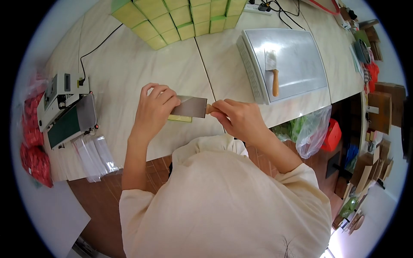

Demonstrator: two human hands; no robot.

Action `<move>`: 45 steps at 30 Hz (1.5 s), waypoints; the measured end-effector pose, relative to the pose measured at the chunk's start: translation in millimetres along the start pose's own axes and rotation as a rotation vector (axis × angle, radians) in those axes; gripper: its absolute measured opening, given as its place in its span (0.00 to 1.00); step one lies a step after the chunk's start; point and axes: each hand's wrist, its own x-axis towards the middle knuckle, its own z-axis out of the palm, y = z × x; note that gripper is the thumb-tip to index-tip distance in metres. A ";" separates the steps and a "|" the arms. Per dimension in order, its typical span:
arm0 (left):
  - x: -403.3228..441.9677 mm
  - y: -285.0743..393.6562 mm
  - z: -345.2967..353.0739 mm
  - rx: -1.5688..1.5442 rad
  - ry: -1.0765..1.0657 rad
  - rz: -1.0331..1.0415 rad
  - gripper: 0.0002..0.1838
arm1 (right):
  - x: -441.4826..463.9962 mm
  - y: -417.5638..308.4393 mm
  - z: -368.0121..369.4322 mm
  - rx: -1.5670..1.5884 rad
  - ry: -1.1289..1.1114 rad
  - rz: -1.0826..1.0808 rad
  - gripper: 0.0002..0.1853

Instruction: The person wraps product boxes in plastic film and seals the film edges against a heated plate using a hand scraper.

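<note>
My right hand (241, 119) grips the wooden handle of a wide metal blade (193, 106) that points left over the table. My left hand (155, 105) has its fingers on the far left end of the blade. A flat yellow-green piece (180, 118) lies partly under the blade and beside my left hand. Another wide blade with a wooden handle (275, 82) rests on the grey-topped box (297, 47) to the right.
Stacked yellow-green boxes (180, 19) stand at the table's back. At left are a machine (66, 107), clear plastic sleeves (95, 158) and red packets (35, 159). A clear bag (313, 135) hangs by the right front edge, near a red container (331, 135).
</note>
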 end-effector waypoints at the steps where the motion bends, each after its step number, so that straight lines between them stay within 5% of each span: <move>1: -0.8 1.4 0.4 -0.002 -0.001 0.008 0.05 | 0.0 -1.3 0.0 -0.003 0.005 0.006 0.06; 7: -11.1 -2.0 -4.2 -0.025 -0.012 -0.015 0.12 | -3.5 8.5 -5.9 0.076 -0.055 0.034 0.06; 9: -21.3 0.2 -15.5 0.028 0.055 -0.270 0.32 | -13.4 18.2 -21.7 0.227 -0.054 0.028 0.08; 10: -31.6 -3.5 -17.8 0.027 0.054 -0.274 0.32 | -20.5 21.4 -36.1 0.307 -0.093 0.161 0.09; 13: -64.3 -20.2 -18.3 -0.360 0.180 -0.521 0.55 | -43.6 47.8 -76.5 0.292 -0.074 0.477 0.11; 19: -80.7 -28.6 25.5 -0.894 0.023 -0.658 0.58 | -91.2 200.9 -67.7 0.274 0.573 0.853 0.17; 23: -72.8 -40.5 45.5 -0.851 -0.077 -0.605 0.56 | -119.2 273.9 -35.4 0.007 0.615 0.973 0.18; 26: -71.1 -38.1 45.5 -0.938 -0.106 -0.676 0.50 | -112.9 270.2 -18.1 -0.075 0.664 0.951 0.18; 28: -74.1 -27.7 59.2 -0.944 0.043 -0.667 0.45 | -94.8 233.2 -20.1 -0.095 0.609 1.143 0.18; 29: -75.8 -21.0 67.5 -0.928 0.053 -0.674 0.45 | -111.9 261.5 2.1 -0.421 0.684 0.867 0.19; 32: -73.8 6.8 105.4 -0.851 0.327 -0.746 0.45 | -81.5 194.3 9.5 -0.457 0.757 0.514 0.19; 35: -61.8 38.3 132.1 -0.557 0.588 -0.891 0.45 | -61.3 124.4 69.4 0.171 0.496 0.470 0.17; 37: -50.5 54.4 138.3 -0.618 0.660 -1.072 0.45 | -45.4 85.2 119.0 0.837 0.136 0.600 0.21; 40: -62.2 72.8 143.9 -0.871 0.613 -1.025 0.45 | -12.1 15.5 132.0 1.290 -0.076 0.710 0.31; 45: -80.2 108.8 122.9 -0.889 0.353 -1.075 0.43 | 17.2 24.4 137.9 1.267 -0.168 0.592 0.37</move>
